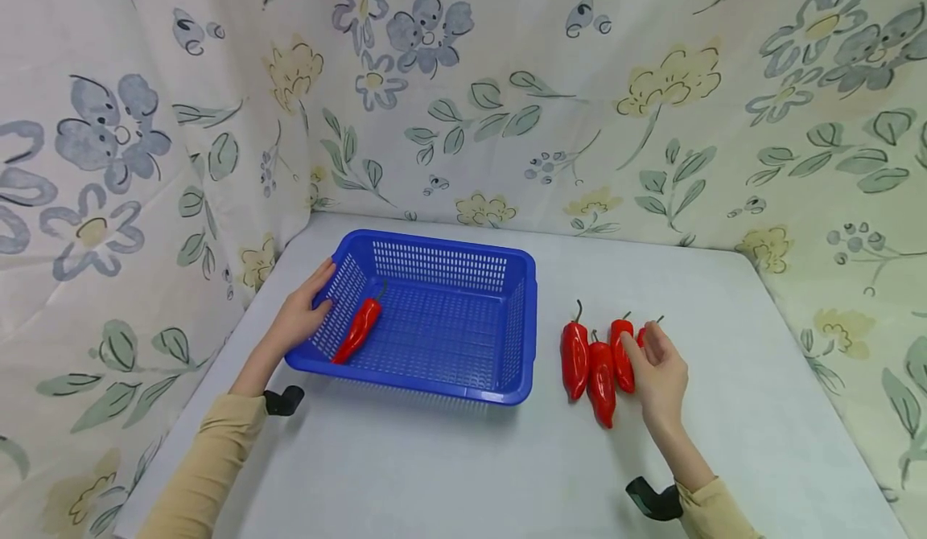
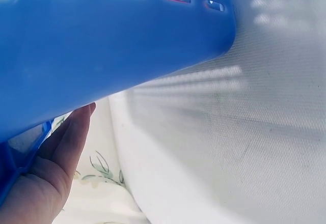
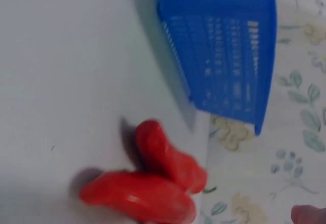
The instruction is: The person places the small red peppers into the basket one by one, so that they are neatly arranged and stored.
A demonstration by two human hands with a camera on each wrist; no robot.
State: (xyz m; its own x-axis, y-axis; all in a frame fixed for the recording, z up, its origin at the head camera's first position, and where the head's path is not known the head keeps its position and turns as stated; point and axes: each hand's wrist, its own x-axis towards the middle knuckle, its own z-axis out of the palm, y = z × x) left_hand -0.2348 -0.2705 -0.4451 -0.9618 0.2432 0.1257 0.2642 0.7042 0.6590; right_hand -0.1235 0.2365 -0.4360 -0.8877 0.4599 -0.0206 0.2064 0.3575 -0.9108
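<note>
A blue plastic basket (image 1: 427,394) stands on the table, with one red chili pepper (image 1: 360,330) lying inside against its left side. My left hand (image 1: 300,314) grips the basket's left rim, thumb over the edge; in the left wrist view its fingers (image 2: 66,152) sit under the rim, outside the wall. To the right of the basket several red peppers (image 1: 575,354) lie side by side, stems pointing away. My right hand (image 1: 662,370) hovers over the rightmost pepper (image 1: 640,336), thumb and fingers apart, partly hiding it. One fingertip (image 3: 307,214) shows in the right wrist view.
A white table (image 1: 405,475) carries everything. Floral cloth (image 1: 492,121) hangs behind the table and along its left and right sides. Dark wrist-worn cameras (image 1: 285,401) sit below both hands.
</note>
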